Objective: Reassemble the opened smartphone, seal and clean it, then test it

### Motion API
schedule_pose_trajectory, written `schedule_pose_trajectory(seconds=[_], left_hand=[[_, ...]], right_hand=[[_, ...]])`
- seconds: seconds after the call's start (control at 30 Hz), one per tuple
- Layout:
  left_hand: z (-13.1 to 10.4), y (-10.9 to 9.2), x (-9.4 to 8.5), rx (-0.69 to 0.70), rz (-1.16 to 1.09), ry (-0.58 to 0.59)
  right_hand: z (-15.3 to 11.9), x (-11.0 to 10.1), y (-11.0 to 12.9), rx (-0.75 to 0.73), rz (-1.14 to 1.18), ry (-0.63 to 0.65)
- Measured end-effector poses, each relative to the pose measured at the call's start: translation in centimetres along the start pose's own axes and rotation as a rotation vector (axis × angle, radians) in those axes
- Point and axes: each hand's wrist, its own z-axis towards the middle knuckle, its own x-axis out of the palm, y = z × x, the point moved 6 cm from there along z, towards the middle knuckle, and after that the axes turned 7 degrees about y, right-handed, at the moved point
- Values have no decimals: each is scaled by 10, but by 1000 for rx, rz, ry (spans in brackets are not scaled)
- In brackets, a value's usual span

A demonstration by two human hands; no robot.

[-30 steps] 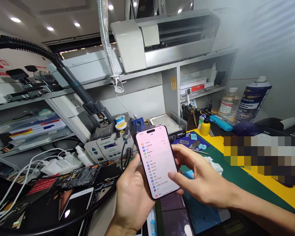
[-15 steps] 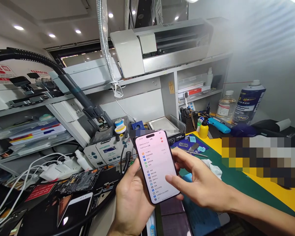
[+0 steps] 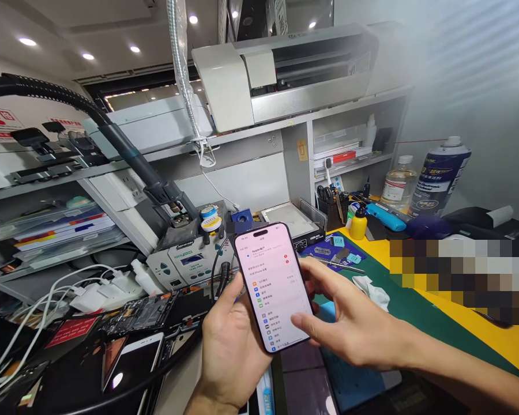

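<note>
A smartphone (image 3: 272,294) with a lit settings list on its screen is held upright and slightly tilted in the middle of the view. My left hand (image 3: 231,340) cradles it from the left and below, thumb along its left edge. At the phone's right edge, my right hand (image 3: 348,320) grips with its fingers partly hidden behind it, while the thumb lies over the lower right of the screen.
Opened phones (image 3: 134,363) and a white power strip (image 3: 108,294) lie at the left. Behind stands a soldering station (image 3: 190,265). On the green mat (image 3: 424,311) are a crumpled tissue (image 3: 374,291) and tweezers; a yellow bottle (image 3: 358,225) and spray can (image 3: 441,178) stand farther back.
The list on the screen has shifted downward, showing an account entry near the top. Both hands keep hold of the phone, and the view has moved slightly.
</note>
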Motion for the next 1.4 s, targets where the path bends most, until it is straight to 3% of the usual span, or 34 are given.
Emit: schedule_pose_trajectory(seconds=[0.27, 0.37, 0.53, 0.7, 0.9, 1.1, 1.17, 1.23, 1.33, 1.4], left_hand=[[3, -24, -6, 148, 148, 12], [3, -34, -12, 201, 168, -31], [0, -45, -9, 300, 182, -66], [1, -47, -3, 313, 159, -136], [3, -48, -1, 363, -63, -216], [0, -47, -4, 342, 62, -147], [0, -48, -4, 360, 117, -81], [0, -49, -3, 363, 180, -27], [0, -48, -5, 343, 240, -28], [-1, -49, -6, 359, 245, -44]], right_hand=[[11, -25, -12, 16, 108, -110], [5, -31, -16, 69, 52, -62], [-7, -29, -28, 124, -231, 89], [-7, -31, -41, 261, -387, 24], [-8, -25, -41, 274, -402, 75], [-9, -19, -44, 249, -317, 160], [-10, -19, -38, 173, -369, 157], [-11, -16, -25, 0, -420, 143], [-18, -7, -9, -221, -403, 196], [-21, -1, -8, -261, -381, 258]])
